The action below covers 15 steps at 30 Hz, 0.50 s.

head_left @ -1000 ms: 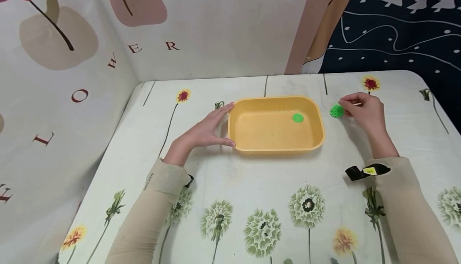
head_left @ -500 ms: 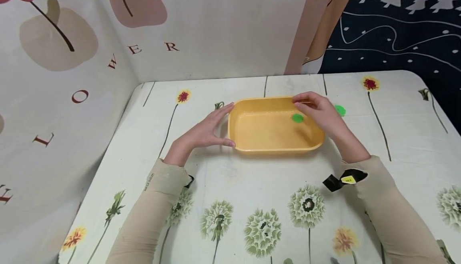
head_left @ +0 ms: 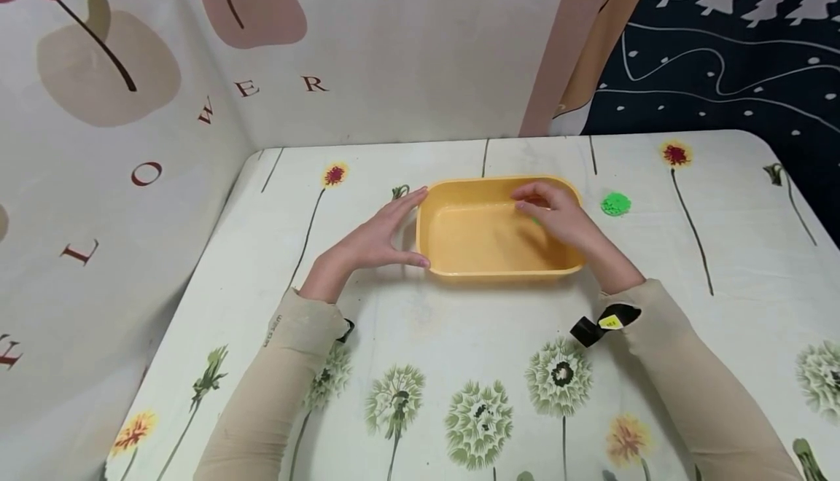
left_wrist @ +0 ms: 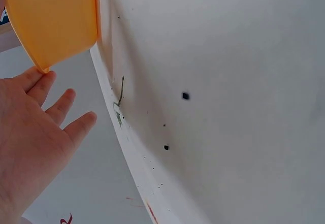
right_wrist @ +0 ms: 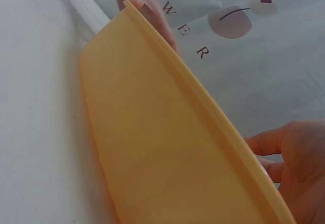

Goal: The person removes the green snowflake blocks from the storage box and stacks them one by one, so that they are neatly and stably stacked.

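Observation:
A shallow yellow plastic basin (head_left: 459,237) stands on the table. My left hand (head_left: 374,237) spans its left end, thumb at the near corner and straight fingertips touching the far corner. In the left wrist view, those fingertips (left_wrist: 45,76) meet the rim. My right hand (head_left: 558,215) reaches over the right end into the basin, thumb and index finger bent towards each other. Whether something small sits between them cannot be seen. A sliver of green (head_left: 535,220) shows below the right hand inside the basin. To the right, a small green heap of tiny pieces (head_left: 615,204) lies on the cloth.
A white tablecloth (head_left: 459,350) printed with flowers and dandelions covers the table. Behind it hangs a pale curtain (head_left: 394,44) with lettering, and a dark one (head_left: 735,73) with white trees at the right. A black wrist camera (head_left: 587,331) sits below the right hand.
My right hand has gone left from the green heap, over the rim and into the basin, now covering most of the green spot there. The left hand has stayed in place.

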### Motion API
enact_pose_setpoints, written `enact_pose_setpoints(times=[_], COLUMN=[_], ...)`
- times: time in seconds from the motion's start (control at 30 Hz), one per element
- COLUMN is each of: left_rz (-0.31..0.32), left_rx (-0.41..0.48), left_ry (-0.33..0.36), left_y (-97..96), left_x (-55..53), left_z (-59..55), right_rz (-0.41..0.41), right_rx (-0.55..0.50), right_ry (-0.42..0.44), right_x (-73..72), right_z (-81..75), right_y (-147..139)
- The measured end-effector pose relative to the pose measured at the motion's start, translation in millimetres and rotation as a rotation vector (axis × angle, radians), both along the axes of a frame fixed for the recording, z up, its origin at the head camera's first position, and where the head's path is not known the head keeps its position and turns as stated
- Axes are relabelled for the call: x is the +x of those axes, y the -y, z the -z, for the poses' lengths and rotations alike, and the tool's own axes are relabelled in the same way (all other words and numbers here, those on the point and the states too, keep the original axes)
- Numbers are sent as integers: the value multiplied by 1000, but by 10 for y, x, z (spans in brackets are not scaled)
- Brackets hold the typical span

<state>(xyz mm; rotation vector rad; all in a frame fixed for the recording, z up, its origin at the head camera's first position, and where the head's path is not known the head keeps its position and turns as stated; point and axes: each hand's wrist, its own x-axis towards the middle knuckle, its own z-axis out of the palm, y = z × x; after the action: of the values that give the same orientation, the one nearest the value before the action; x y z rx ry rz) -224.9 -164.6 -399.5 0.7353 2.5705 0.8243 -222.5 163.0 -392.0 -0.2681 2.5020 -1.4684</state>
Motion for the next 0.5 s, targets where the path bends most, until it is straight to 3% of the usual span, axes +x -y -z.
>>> enact_pose_setpoints(times=[0.5], left_rz=[0], left_rx=[-12], left_ry=[4], left_y=[-6], left_x=[9], left_z=[-24], right_rz=[-23], right_rx=[34], right_ry=[47], right_x=[16], right_z=[34], right_y=[17])
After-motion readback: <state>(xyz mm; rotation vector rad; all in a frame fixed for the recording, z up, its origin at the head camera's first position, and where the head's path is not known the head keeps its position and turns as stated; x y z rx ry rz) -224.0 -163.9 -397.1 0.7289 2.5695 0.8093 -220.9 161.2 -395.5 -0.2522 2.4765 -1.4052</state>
